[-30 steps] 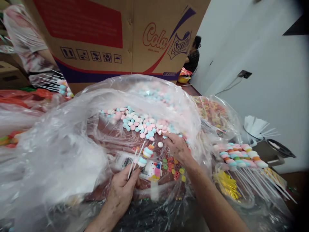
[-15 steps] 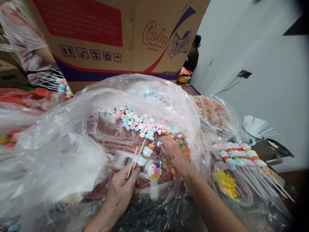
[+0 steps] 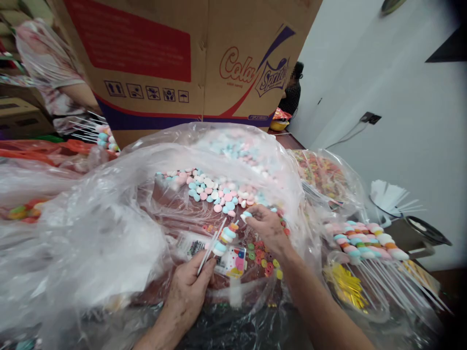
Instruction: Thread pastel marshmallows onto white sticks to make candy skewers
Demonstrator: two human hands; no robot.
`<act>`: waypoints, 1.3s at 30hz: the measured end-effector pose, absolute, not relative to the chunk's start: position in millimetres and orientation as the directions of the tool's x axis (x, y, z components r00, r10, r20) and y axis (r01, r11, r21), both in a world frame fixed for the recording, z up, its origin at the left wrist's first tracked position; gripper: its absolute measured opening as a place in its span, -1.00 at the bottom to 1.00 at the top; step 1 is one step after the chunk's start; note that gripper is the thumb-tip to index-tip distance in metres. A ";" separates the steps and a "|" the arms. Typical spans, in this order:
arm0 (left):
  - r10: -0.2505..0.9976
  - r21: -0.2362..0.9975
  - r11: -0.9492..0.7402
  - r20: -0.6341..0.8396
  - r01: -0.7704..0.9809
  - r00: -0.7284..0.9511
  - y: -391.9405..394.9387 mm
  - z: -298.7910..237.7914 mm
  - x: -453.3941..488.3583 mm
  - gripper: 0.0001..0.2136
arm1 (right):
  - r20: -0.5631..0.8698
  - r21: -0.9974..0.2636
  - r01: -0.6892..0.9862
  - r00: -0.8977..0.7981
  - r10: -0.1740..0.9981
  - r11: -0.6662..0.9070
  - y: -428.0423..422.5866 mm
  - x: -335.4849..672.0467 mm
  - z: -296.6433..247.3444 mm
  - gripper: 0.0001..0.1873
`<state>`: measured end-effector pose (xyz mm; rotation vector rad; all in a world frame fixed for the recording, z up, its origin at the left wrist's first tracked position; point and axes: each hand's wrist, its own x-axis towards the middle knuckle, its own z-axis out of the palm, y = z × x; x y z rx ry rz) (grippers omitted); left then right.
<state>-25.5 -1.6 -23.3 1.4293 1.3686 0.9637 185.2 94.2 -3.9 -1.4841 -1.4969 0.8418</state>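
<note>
My left hand [image 3: 191, 287] is closed around white candy sticks [image 3: 211, 245], one of which carries a skewer of candies [image 3: 225, 238] in white, blue and orange layers. Close to the skewer's tip, my right hand [image 3: 268, 228] pinches a pale blue-and-white marshmallow [image 3: 245, 216] between thumb and fingers. Loose pink, blue and white marshmallows [image 3: 219, 192] lie just beyond both hands, in a large clear plastic bag [image 3: 146, 155]. Colourful gummy rings [image 3: 264, 257] are spread under my right wrist. A printed card packet [image 3: 235, 262] lies beneath the skewer.
A big cardboard box [image 3: 156, 58] stands behind the bag. At right are finished candy skewers [image 3: 368, 240], gold twist ties [image 3: 348, 287], a bag of gummies [image 3: 321, 172], and a container of white sticks [image 3: 392, 197]. Two people [image 3: 54, 82] are partly visible in the background.
My right hand has lifted slightly from the candies, and the marshmallow in its fingertips shows more clearly near the skewer tip. My left hand keeps holding the sticks. The view has tilted slightly.
</note>
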 end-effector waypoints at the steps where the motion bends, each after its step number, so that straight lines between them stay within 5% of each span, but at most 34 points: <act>1: 0.995 0.952 0.028 -0.055 0.305 0.081 -1.3 -23.5 -25.1 -0.70 | 0.038 -0.975 0.223 0.075 0.996 0.021 93.9 185.4 -1.1 -0.88; 4: 0.995 0.938 0.034 -0.065 0.344 0.079 -0.6 -24.7 -24.3 -0.69 | -0.097 -0.979 -0.183 0.014 0.995 -0.093 89.4 182.6 8.9 -0.79; 7: 0.995 0.938 0.022 -0.054 0.347 0.084 -0.2 -25.9 -23.7 -0.69 | -0.106 -0.956 -0.271 -0.036 0.994 -0.112 83.3 176.1 16.6 -0.80; 21: 0.992 0.934 0.054 -0.090 0.352 0.088 0.0 -22.2 -24.3 -0.68 | 0.038 -0.993 -0.115 0.010 0.999 0.039 77.2 170.1 11.8 -0.74; 30: 0.993 0.932 0.032 -0.071 0.361 0.095 0.1 -21.3 -23.8 -0.66 | -0.048 -0.957 -0.288 0.002 0.999 -0.046 76.9 165.6 18.9 -0.74; 39: 0.994 0.932 0.026 -0.063 0.361 0.092 0.7 -23.0 -24.0 -0.66 | 0.020 -1.000 -0.016 -0.020 1.000 0.020 73.7 169.7 13.9 -0.71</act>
